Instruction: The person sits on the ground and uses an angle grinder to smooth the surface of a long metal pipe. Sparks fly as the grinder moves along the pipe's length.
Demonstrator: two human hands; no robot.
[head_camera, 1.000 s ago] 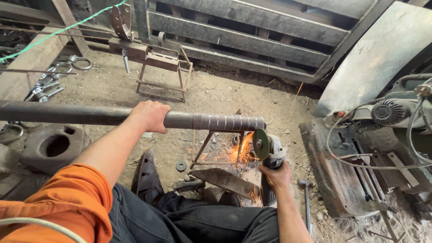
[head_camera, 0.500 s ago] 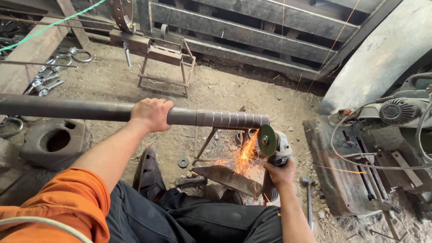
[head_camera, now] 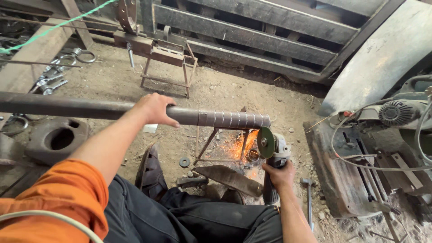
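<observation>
Overhead, left hand (head_camera: 155, 109) grips the steel bar (head_camera: 90, 107) while right hand (head_camera: 280, 175) clasps the angle grinder (head_camera: 272, 150) just under its ridged end

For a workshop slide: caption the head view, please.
Left hand steadies a pipe while right hand holds an angle grinder at its end, sparks flying.
</observation>
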